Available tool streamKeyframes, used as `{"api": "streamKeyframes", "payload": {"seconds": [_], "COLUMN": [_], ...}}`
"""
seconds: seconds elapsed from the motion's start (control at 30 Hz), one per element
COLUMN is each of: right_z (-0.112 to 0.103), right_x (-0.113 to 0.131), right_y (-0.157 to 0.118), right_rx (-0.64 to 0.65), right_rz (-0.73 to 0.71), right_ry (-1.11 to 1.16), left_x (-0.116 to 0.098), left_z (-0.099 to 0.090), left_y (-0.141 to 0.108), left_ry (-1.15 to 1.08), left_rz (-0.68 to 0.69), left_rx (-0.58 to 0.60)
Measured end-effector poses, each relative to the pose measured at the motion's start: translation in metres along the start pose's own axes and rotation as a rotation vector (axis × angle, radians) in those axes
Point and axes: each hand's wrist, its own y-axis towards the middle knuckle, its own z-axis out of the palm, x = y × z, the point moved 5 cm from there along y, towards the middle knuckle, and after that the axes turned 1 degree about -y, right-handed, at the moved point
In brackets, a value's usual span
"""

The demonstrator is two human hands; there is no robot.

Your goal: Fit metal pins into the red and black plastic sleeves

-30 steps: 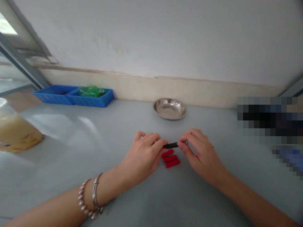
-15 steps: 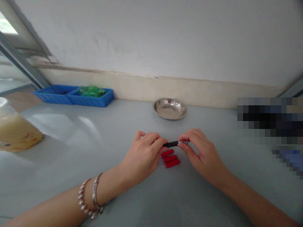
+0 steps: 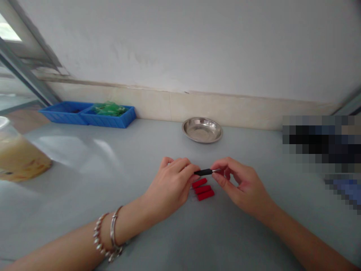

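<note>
My left hand is closed around one end of a slim black-handled tool. A thin metal tip sticks out of the black handle on the right. My right hand pinches at that metal tip between thumb and index finger, the other fingers curled. Just below the tool, three red handles lie side by side on the grey table, with thin pale shafts pointing left. My left hand partly covers their left ends. What kind of tools these are cannot be made out.
A shallow steel dish stands beyond my hands near the wall. At the back left is a blue two-part tray holding a green plastic bag. A clear container of yellowish contents stands far left. Pixelated patches cover the right edge.
My right hand's fingers have shifted slightly at the metal tip and its grip has loosened into a wider curl. The left hand and the red handles stay put.
</note>
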Motion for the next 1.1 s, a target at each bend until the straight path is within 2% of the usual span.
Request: {"api": "streamKeyframes", "payload": {"seconds": [0.2,1.1], "right_z": [0.0004,-0.0033], "right_x": [-0.0024,0.0016], "right_y": [0.0014,0.0008], "right_rx": [0.025,-0.045], "right_rz": [0.046,-0.040], "right_ry": [0.035,-0.063], "left_x": [-0.0002,0.0000], "left_z": [0.0009,0.0030], "left_y": [-0.0011,0.0001], "left_ry": [0.000,-0.065], "left_rz": [0.022,0.003], "left_rx": [0.008,0.040]}}
